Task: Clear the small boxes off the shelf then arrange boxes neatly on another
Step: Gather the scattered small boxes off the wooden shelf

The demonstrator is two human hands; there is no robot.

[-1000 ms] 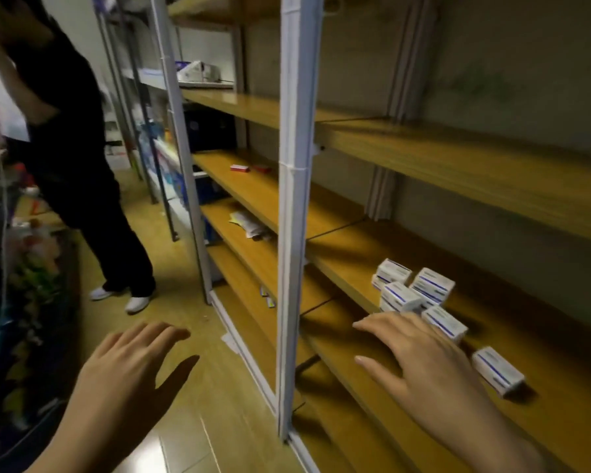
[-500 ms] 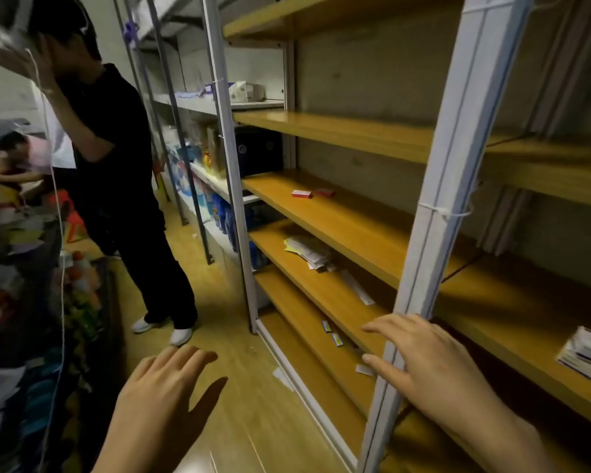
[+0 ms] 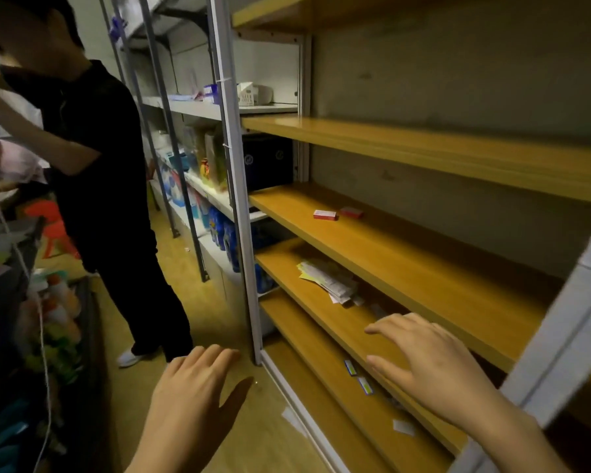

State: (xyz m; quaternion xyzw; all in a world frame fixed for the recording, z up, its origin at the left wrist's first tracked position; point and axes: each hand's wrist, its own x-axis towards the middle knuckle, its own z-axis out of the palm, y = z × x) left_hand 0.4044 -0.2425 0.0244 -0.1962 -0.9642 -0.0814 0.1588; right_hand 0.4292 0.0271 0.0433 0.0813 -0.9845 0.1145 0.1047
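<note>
Papers (image 3: 328, 279) on otherwise open shelf (image 3: 287, 278)

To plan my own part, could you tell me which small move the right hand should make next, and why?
Probably lift the right hand toward the two red boxes on the shelf above it: that hand hovers open and empty, and those boxes lie loose.

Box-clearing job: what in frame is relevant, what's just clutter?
Job: left hand, right hand, both open; two small red boxes on the wooden shelf; two small blue-yellow boxes lower down.
Clutter: loose papers; paper scrap on floor; person in black.
</note>
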